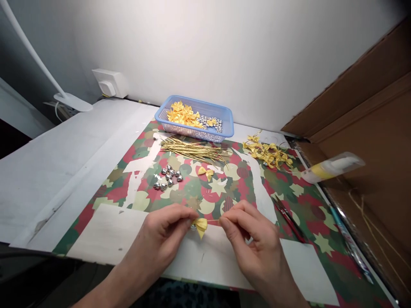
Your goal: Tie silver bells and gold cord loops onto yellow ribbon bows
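Near the front edge of the table, my left hand (167, 233) pinches a yellow bow (201, 226) with a silver bell (193, 226) beside its fingertips. A thin gold tie (212, 220) runs from the bow to the right, and my right hand (252, 237) pinches its other end. Beyond the hands lies a single yellow bow (206, 173). Several silver bells (170, 174) are grouped to its left. A bundle of gold ties (192, 149) lies farther back.
A blue basket (226, 116) with yellow bows and silver bells stands at the back. Bows with ties (268, 153) are piled at the right, near red-handled tweezers (293, 222) and a clear bottle (332, 167). Cardboard (369, 115) stands far right.
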{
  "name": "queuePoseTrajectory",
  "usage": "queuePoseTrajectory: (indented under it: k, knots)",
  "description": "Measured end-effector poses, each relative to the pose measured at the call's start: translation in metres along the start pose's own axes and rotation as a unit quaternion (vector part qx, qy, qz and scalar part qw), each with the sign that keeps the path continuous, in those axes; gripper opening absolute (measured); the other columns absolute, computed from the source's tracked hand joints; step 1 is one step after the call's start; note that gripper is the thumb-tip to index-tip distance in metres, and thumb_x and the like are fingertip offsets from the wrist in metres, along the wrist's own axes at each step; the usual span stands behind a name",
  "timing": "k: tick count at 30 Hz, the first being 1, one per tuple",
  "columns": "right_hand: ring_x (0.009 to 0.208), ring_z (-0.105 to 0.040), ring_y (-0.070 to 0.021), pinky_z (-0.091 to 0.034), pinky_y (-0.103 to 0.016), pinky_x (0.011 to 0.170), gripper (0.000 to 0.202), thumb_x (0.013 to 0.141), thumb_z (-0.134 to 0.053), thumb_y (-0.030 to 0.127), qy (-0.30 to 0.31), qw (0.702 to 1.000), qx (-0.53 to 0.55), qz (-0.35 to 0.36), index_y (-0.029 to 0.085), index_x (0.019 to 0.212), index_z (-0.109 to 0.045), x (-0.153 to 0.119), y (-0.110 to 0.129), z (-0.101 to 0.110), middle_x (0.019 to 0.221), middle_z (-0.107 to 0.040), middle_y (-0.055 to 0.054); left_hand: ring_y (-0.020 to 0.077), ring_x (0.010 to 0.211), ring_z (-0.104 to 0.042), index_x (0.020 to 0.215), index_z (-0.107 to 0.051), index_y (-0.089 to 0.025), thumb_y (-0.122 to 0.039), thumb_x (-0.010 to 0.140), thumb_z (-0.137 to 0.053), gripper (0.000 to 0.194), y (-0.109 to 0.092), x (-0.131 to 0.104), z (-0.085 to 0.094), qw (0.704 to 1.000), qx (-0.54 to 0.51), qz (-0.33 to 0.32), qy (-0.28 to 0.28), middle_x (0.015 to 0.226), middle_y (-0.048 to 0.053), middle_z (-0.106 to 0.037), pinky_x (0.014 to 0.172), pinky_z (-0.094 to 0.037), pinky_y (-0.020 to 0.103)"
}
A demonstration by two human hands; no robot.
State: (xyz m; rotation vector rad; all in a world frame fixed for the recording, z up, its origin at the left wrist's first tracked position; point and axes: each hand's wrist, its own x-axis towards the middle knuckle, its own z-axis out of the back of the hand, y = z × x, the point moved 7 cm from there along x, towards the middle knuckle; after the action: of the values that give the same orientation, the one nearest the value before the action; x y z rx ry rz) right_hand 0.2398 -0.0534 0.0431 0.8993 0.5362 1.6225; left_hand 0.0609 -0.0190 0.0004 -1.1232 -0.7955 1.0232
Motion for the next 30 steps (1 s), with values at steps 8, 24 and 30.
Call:
queuePoseTrajectory:
  k: [8, 24, 30]
  knots:
    - [0.065, -0.057, -0.0154, -0.043, -0.029, 0.059, 0.028, 0.103, -0.051, 0.021, 0.076, 0.994, -0.078, -0.006, 0.02, 0.079, -0.064, 0.011, -0.006, -0.005, 0.076, -0.057, -0.002, 0.0256, 0.086, -0.063, 0.099, -0.077, -0.025, -0.01, 0.097, -0.055, 0.027, -0.008, 0.007, -0.005, 0.987, 0.115, -0.111, 0.014, 0.089, 0.005, -0.077, 0.076, -0.049, 0.035]
    - [0.086, -0.068, -0.0202, -0.051, -0.03, 0.071, 0.026, 0.104, -0.045, 0.024, 0.045, 0.987, -0.149, -0.026, 0.022, 0.109, -0.07, 0.059, -0.032, 0.037, 0.097, -0.073, -0.005, 0.028, 0.101, -0.068, 0.101, -0.08, -0.027, -0.02, 0.1, -0.056, 0.026, -0.004, 0.009, 0.002, 0.99, 0.07, -0.104, -0.067, 0.116, 0.012, -0.072, 0.085, -0.053, 0.038]
    - [0.088, -0.066, -0.0198, -0.052, -0.035, 0.082, 0.011, 0.099, -0.061, 0.023, 0.046, 0.976, -0.209, -0.029, 0.018, 0.094, -0.07, 0.106, -0.064, -0.005, 0.096, -0.071, -0.006, 0.0303, 0.11, -0.069, 0.099, -0.082, -0.027, -0.02, 0.098, -0.061, 0.022, -0.012, 0.005, 0.014, 0.988, 0.058, -0.105, -0.098, 0.115, 0.011, -0.074, 0.087, -0.055, 0.035]
